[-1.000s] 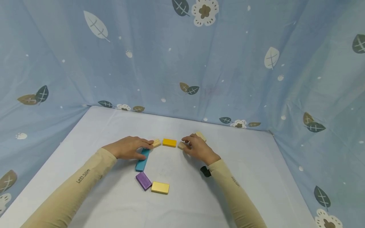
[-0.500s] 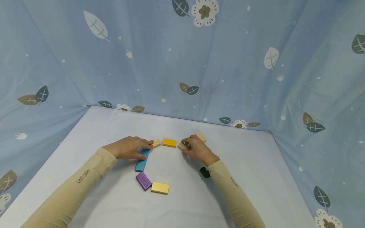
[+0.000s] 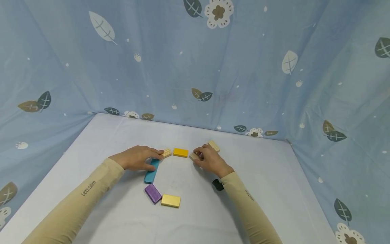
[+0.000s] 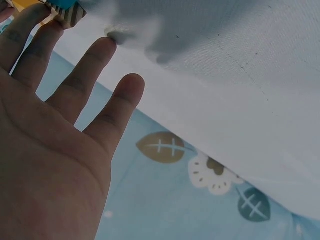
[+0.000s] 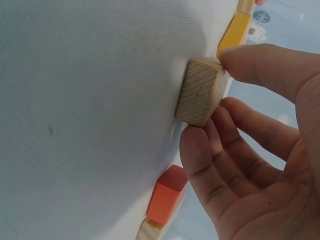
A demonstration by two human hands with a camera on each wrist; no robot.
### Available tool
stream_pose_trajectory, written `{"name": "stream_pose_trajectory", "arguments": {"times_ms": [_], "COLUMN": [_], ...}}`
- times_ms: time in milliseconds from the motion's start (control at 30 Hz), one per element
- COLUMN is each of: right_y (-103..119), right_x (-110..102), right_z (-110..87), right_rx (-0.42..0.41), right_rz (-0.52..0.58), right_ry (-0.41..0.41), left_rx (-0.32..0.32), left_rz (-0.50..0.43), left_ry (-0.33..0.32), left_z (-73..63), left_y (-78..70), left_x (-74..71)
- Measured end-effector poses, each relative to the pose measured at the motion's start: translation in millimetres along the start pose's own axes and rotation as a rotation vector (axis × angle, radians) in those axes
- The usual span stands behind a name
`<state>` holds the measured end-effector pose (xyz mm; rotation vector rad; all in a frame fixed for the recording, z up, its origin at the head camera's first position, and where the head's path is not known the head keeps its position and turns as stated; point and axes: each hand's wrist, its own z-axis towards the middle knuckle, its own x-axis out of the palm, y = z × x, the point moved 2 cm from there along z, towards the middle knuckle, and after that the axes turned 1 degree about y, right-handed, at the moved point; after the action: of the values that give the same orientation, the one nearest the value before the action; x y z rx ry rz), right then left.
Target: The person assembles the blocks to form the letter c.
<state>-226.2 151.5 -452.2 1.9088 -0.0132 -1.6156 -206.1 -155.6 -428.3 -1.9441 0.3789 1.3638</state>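
My right hand pinches a plain wooden block between thumb and fingers, low at the white surface. Just left of that block lies an orange-yellow block. My left hand has its fingers spread, the fingertips at a striped wooden block and the thumb over a blue block. In the left wrist view, two fingertips overlap the end of the striped block, and the other fingers reach out straight. Part of the blue block is hidden under the thumb.
A purple block and a pale yellow block lie nearer me, forming a curve with the blue one. Behind my right hand sits another light wooden block. A red-orange block shows in the right wrist view. A patterned blue curtain borders the table.
My right fingers have drawn in around the plain wooden block, and the hand has shifted slightly left, showing more of the light block behind. My left hand stays in place.
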Motion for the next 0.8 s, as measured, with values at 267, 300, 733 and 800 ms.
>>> {"name": "stream_pose_trajectory", "arguments": {"times_ms": [267,300,733,800], "right_y": [1,1,-17,-24], "right_x": [1,1,-23,-28], "right_z": [0.7,0.4,-3.0,-2.8], "right_rx": [0.011,0.011,-0.047,-0.043], "right_rz": [0.012,0.012,0.051,0.045], "right_ry": [0.002,0.004,-0.231,-0.27], "left_rx": [-0.001,-0.003,0.013,0.01], "left_rz": [0.001,-0.002,0.001,0.001], "left_ry": [0.005,0.006,-0.013,-0.011], "left_z": [-0.6,-0.6,-1.3,-1.7], "left_y": [-0.9,-0.7,1.9,2.2], "left_x": [0.0,0.3,0.9,0.9]}}
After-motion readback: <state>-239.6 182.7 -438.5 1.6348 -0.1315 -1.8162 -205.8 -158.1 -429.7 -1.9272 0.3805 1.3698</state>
